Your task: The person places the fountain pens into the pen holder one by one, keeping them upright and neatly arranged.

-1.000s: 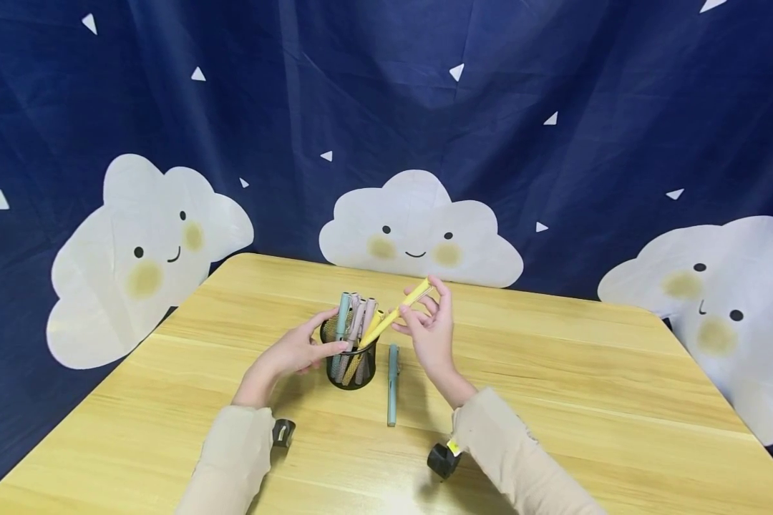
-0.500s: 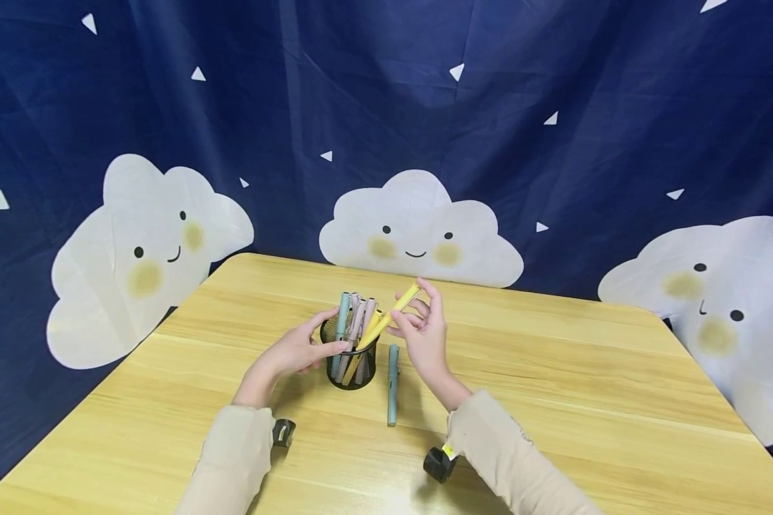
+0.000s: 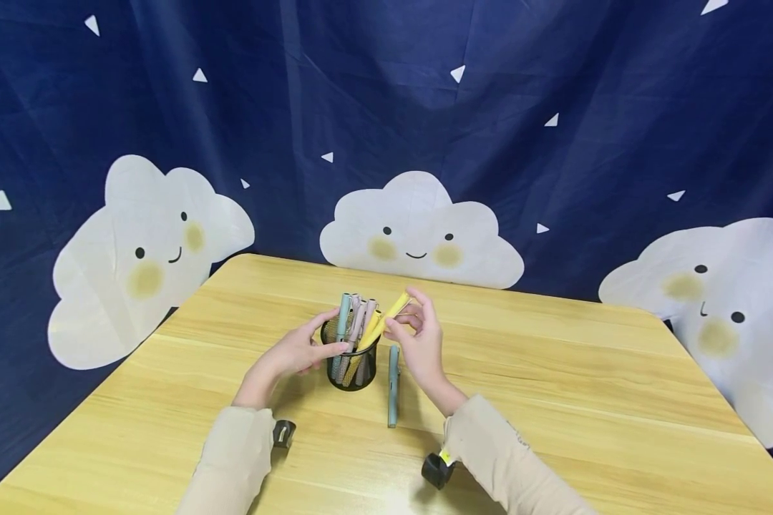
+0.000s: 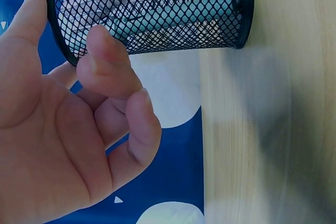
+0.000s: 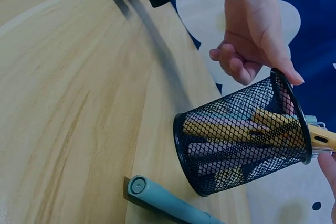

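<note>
A black mesh pen holder (image 3: 363, 371) stands upright on the table, with teal, pale mauve and yellow pens inside. My left hand (image 3: 299, 350) holds it by the rim, thumb across the front and index finger at the back; the other fingers bend beside the mesh wall (image 4: 157, 19). My right hand (image 3: 424, 345) pinches the upper part of a yellow pen (image 3: 396, 306), which slants down into the holder, its lower part inside. Only fingertips (image 5: 327, 170) of that hand show in the right wrist view. To the holder's right, a capped teal pen (image 3: 393, 393) lies on the wood.
The wooden table (image 3: 573, 400) reaches back to a dark blue curtain (image 3: 386, 86) printed with smiling clouds and white triangles. Black wrist cameras hang under both sleeves, the left one (image 3: 283, 433) and the right one (image 3: 437, 470), low over the table.
My right hand has moved left and down, lowering the yellow pen deeper into the holder. The left hand, the holder and the teal pen on the table have stayed in place.
</note>
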Tool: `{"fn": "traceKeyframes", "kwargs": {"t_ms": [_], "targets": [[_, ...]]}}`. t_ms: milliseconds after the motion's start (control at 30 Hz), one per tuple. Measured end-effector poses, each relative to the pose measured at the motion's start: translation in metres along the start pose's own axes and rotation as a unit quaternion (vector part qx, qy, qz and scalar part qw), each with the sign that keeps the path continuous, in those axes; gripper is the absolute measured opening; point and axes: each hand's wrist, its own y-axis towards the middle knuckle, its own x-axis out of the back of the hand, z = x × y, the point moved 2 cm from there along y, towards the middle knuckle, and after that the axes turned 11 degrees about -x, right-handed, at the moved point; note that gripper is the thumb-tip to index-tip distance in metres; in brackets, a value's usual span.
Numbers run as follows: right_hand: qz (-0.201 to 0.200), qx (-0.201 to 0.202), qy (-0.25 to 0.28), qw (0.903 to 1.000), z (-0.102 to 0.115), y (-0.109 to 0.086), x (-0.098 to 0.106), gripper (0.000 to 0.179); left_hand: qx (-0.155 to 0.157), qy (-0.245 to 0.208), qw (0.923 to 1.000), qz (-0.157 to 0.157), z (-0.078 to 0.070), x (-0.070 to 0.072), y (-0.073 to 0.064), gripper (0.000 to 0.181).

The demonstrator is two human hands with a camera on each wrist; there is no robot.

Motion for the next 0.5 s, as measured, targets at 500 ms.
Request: {"fn": "traceKeyframes", "kwargs": {"t_ms": [500], "targets": [[0.02,-0.009,-0.043,0.9989,-0.0047,-0.0042,-0.0039,0.047,0.003,0.004,1.0,-0.001,-0.0011,-0.0004,-0.0002,0.078]]}}
